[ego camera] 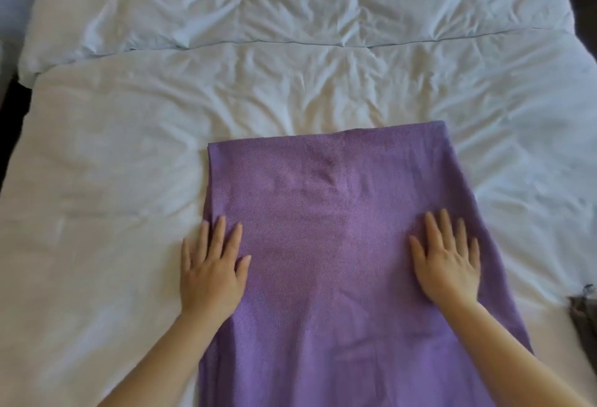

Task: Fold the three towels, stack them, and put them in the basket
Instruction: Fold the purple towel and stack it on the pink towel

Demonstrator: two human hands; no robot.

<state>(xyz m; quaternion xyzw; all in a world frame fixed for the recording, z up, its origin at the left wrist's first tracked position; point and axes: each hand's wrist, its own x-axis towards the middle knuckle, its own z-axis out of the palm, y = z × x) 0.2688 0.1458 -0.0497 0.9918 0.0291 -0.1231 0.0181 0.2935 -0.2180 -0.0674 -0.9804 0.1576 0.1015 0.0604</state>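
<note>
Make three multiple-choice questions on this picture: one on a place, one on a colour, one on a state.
1. Where is the left hand?
A. at the towel's left edge
B. in the towel's middle
C. at the towel's far edge
2. What colour is the towel?
A. green
B. purple
C. red
3. How do the right hand's fingers lie?
A. in a fist
B. pinching a corner
C. straight, flat on the towel
Answers: A, its fingers lie on that edge; B, purple against the white duvet; C, fingers spread flat.

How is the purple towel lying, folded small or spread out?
Spread out: the purple woven towel lies long and flat on the white rumpled bedcover.
</note>
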